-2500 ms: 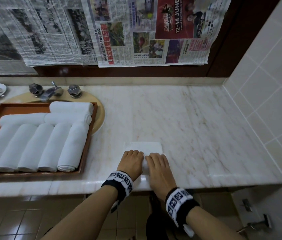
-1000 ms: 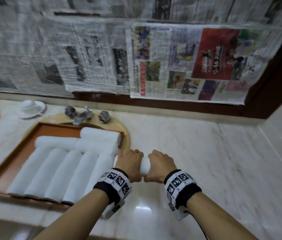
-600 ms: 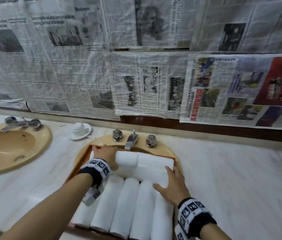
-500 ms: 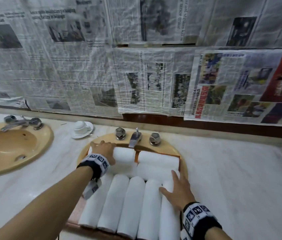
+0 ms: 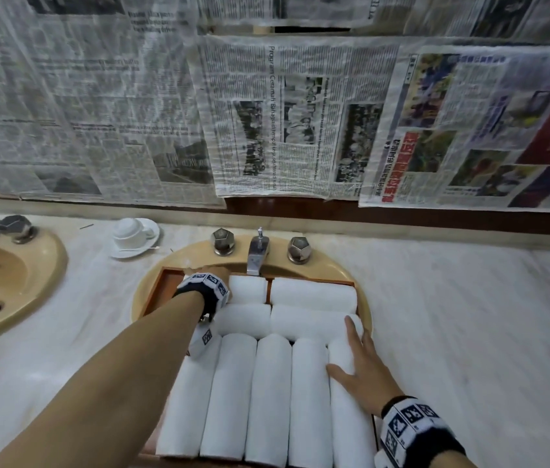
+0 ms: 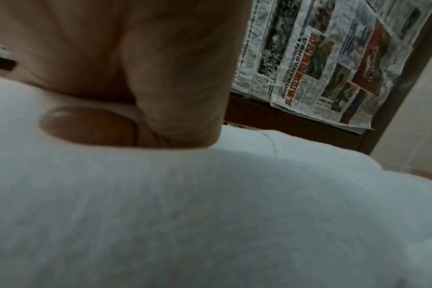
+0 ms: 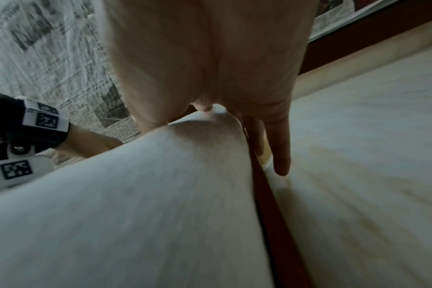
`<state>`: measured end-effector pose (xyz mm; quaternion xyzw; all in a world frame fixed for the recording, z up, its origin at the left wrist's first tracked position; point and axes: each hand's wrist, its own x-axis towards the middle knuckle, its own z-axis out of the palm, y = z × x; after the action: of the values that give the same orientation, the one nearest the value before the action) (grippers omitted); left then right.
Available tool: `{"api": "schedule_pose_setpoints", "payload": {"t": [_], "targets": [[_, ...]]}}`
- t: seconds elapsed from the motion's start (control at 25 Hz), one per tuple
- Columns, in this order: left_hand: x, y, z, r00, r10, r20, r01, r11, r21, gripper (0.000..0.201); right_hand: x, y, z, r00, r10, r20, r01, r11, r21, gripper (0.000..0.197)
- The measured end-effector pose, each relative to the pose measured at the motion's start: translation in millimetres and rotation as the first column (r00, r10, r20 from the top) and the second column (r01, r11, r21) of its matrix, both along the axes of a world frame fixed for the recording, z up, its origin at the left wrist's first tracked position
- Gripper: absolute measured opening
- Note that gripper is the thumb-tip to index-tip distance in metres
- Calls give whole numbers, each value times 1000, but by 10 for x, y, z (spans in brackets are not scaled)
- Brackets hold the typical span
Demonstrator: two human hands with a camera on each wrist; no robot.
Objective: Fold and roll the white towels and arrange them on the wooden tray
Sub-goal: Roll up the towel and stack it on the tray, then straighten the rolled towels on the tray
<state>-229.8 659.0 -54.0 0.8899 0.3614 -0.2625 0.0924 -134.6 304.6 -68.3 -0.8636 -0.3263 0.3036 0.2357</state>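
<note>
A wooden tray point(image 5: 165, 282) lies across a sink and is packed with rolled white towels, several lengthwise in front and more crosswise behind. My left hand point(image 5: 217, 270) reaches to the back left and grips the end of the back-left roll point(image 5: 250, 288). The wristband hides most of that hand in the head view. In the left wrist view its thumb point(image 6: 86, 124) digs into the towel point(image 6: 210, 214). My right hand point(image 5: 354, 359) lies flat, fingers straight, on the rightmost front roll point(image 5: 351, 423). The right wrist view shows those fingers point(image 7: 281, 152) beside the roll point(image 7: 136, 204), over the tray rim point(image 7: 271, 224).
A tap with two knobs point(image 5: 258, 251) stands just behind the tray. A white cup and saucer point(image 5: 133, 236) sits at back left, and a second tan sink point(image 5: 3, 282) lies further left. Marble counter point(image 5: 469, 315) stretches right. Newspaper sheets point(image 5: 283, 113) cover the wall.
Both hands finished rolling a towel on the counter and carried it to the tray's back left. The right hand then let go and slid onto the rightmost front roll.
</note>
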Motion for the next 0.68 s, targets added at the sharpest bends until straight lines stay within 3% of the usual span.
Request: {"api": "schedule_pose_setpoints", "payload": {"t": [0.24,0.32,0.36,0.44,0.52,0.6,0.68], "targets": [[186,57,-308,999,-53,0,53,998,16,53,-4,6,8,1000,-8,-4,8,1000,0,94],[16,-53,-43,989,-3,146,3,1000,4,51,-15,10,46,1000,-2,-17,2,1000,-9,94],[-103,-150,122,963,53,265,-49,999,-21,51,-27,0,61,1000,-4,-26,4,1000,-17,94],[-432,-61,218,906,204,370,-207,978,-33,50,-49,1,75,999,-19,-51,18,1000,-15,94],[-820,106,118,872,363,327,-391,920,20,54,-58,9,60,997,-54,-49,54,999,4,97],[-1247,178,-43,771,582,258,-598,801,-22,63,-98,-10,3,987,-153,-57,156,986,53,101],[-1590,59,-115,710,678,193,-677,732,-81,60,-149,-57,-53,957,-268,-107,278,957,85,101]]}}
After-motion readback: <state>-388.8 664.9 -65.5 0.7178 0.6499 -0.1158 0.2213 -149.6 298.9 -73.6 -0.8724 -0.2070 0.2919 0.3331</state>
